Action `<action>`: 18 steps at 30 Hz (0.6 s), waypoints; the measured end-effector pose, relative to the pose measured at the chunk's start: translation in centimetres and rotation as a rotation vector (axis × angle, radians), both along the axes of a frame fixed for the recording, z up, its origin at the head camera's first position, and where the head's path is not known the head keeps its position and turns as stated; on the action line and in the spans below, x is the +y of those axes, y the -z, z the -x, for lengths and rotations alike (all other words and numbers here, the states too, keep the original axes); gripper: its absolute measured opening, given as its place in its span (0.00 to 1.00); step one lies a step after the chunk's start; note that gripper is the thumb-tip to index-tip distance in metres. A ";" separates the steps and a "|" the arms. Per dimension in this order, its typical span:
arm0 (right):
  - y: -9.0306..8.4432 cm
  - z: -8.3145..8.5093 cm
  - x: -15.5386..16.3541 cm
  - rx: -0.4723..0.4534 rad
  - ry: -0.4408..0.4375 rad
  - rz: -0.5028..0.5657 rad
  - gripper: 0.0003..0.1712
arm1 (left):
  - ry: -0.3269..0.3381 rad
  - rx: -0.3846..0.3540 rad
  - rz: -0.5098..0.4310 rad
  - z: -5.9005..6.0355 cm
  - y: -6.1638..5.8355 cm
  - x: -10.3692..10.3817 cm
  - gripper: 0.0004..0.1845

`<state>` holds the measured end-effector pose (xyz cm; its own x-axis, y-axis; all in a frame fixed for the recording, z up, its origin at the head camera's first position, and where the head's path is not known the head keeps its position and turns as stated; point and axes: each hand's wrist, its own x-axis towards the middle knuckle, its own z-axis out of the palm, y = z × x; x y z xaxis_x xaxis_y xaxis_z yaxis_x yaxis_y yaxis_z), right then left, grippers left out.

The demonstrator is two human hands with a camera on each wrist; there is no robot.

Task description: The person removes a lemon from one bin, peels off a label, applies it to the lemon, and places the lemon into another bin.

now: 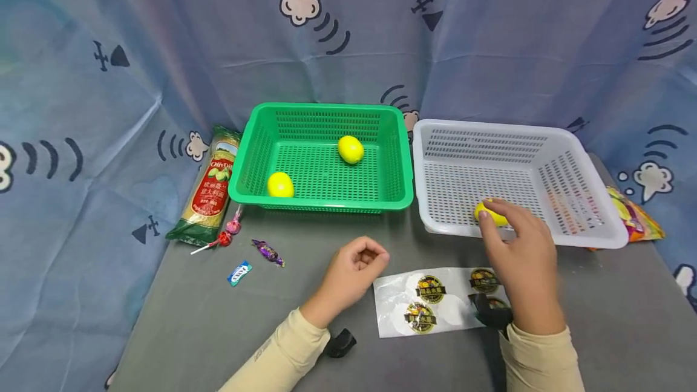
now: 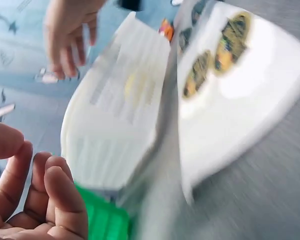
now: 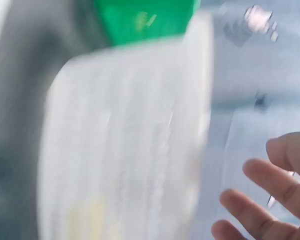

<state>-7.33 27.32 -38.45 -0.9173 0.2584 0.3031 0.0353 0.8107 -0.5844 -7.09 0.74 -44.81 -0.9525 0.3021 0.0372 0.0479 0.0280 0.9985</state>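
My right hand (image 1: 521,259) is over the front of the white basket (image 1: 474,183), its fingers spread apart in the right wrist view with nothing between them. Beside its fingertips, inside the basket, is a yellow lemon (image 1: 492,213), partly covered by the hand. Left of the sticker sheet (image 1: 452,319), my left hand (image 1: 348,271) hovers with loosely curled fingers; the left wrist view shows nothing held. Round black-and-gold labels (image 1: 430,289) are on the sheet. Two more lemons, one front left (image 1: 280,185) and one back right (image 1: 351,149), lie in the green basket (image 1: 321,204).
At the left lie a pasta packet (image 1: 209,195), lollipops (image 1: 229,231), a purple-wrapped candy (image 1: 268,253) and a small blue-and-white packet (image 1: 239,273). A colourful bag (image 1: 637,216) pokes out right of the white basket. Behind the grey table hangs a blue patterned curtain (image 1: 370,35).
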 end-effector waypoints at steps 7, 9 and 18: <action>-0.2 3.8 -8.9 0.177 -0.156 -0.098 0.23 | -0.106 -0.040 -0.037 -1.6 1.6 -2.9 0.05; 0.6 4.4 -11.2 0.125 -0.206 -0.141 0.23 | -0.114 -0.049 -0.025 -1.7 1.8 -3.3 0.04; 3.1 4.9 -14.3 -0.003 -0.243 -0.156 0.21 | -0.185 0.077 0.035 1.4 -0.9 -6.9 0.07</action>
<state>-12.19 13.01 -41.60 -0.9476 -0.0185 0.3190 -0.1693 0.8758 -0.4520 -8.50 -6.13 -43.91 -0.9867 0.1243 0.1051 0.1153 0.0784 0.9902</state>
